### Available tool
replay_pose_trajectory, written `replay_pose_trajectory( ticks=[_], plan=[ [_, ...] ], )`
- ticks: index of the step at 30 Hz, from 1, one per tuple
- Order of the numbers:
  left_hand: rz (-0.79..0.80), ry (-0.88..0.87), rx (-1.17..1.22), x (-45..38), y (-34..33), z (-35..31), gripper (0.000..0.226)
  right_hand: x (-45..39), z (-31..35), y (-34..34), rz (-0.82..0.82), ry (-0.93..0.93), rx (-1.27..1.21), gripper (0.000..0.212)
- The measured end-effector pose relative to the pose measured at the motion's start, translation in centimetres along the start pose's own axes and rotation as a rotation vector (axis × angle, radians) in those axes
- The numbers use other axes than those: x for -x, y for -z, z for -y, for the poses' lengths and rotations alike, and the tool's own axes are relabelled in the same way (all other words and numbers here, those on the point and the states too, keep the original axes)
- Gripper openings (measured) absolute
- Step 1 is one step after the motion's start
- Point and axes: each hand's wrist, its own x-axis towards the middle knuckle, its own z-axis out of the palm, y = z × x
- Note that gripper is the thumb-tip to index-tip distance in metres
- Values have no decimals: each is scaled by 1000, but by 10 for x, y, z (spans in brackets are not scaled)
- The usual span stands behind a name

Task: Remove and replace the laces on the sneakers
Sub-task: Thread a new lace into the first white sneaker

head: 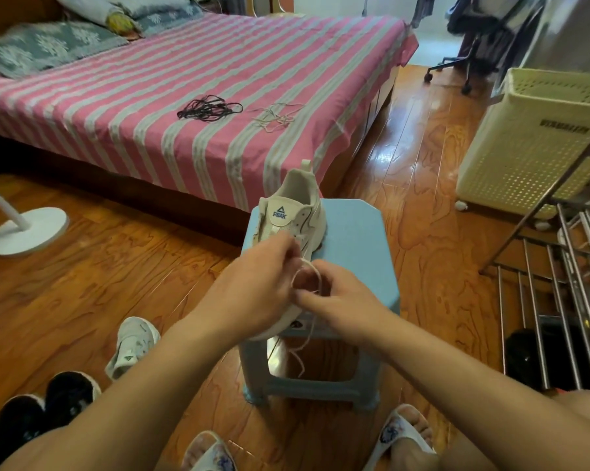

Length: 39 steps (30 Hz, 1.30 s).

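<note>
On the blue stool (354, 239), a cream sneaker (292, 215) is sitting with its heel at 12 o'clock and its toe pointing back at the person. Over its front half, both hands are working a pale lace (309, 270). The left hand (253, 287) is curling its fingers and pinching the lace at the eyelets; the right hand (337, 297), at its 3 o'clock, is pinching the same lace, which is arching in a loop between them. The tail is dangling past the stool's front edge toward 6 o'clock. Which eyelet the lace is passing through I cannot tell, as the hands are covering it.

At the stool's 8 o'clock, a second pale sneaker (132, 346) is lying on the floor, with black shoes (45, 413) beyond it. At 11 o'clock, on the striped bed (151, 96), black laces (208, 108) and light laces (276, 117) are lying side by side. A cream basket (531, 141) is standing at 2 o'clock.
</note>
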Motion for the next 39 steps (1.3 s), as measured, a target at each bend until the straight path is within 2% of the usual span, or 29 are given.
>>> replay_pose_trajectory(
  ticks=[2, 3, 4, 6, 8, 10, 12, 14, 16, 17, 19, 20, 23, 25, 27, 30, 33, 39],
  plan=[
    [-93, 88, 138, -2, 12, 7, 5, 10, 13, 30, 249, -106, -308, 20],
    [-154, 153, 189, -4, 18, 14, 7, 12, 16, 52, 314, -167, -388, 24],
    [-219, 226, 237, -7, 25, 21, 9, 13, 15, 77, 293, -218, -417, 29],
    [-325, 365, 260, -11, 33, 35, 11, 11, 8, 120, 96, -258, -500, 32],
    [-350, 491, 226, -13, 32, 44, 11, 7, -4, 146, -130, -226, -765, 25],
    [-282, 549, 231, -14, 30, 45, 13, 5, -8, 157, -266, -114, -1143, 10],
    [-175, 560, 125, -14, 30, 43, 14, 6, -7, 158, -280, 34, -1447, 15],
    [-62, 527, -195, -9, 30, 35, 15, 10, -1, 155, -181, 166, -1583, 32],
    [-78, 409, -424, -2, 27, 26, 19, 13, 8, 149, -124, 215, -1606, 41],
    [-147, 300, -416, 1, 24, 20, 24, 13, 15, 143, -133, 197, -1567, 41],
    [-270, 60, -217, 7, 18, 6, 34, 11, 29, 122, -128, 91, -1405, 39],
    [-284, -17, -77, 8, 17, -1, 34, 10, 35, 108, -101, 13, -1308, 38],
    [-270, -146, 212, 11, 10, -15, 34, 7, 39, 68, -55, -209, -1151, 23],
    [-225, -302, 170, 16, 5, -21, 37, 5, 40, 51, -67, -267, -1208, 28],
    [-135, -431, 17, 20, -5, -23, 47, 2, 39, 45, -68, -301, -1317, 38],
    [-127, -513, -145, 17, -21, -24, 55, 0, 39, 41, -58, -343, -1402, 43],
    [-192, -561, -163, 10, -21, -22, 38, -1, 41, 35, -72, -369, -1329, 42],
    [-185, -390, -27, 6, -25, -22, 17, -3, 36, 33, -160, -373, -1272, 32]
  ],
)
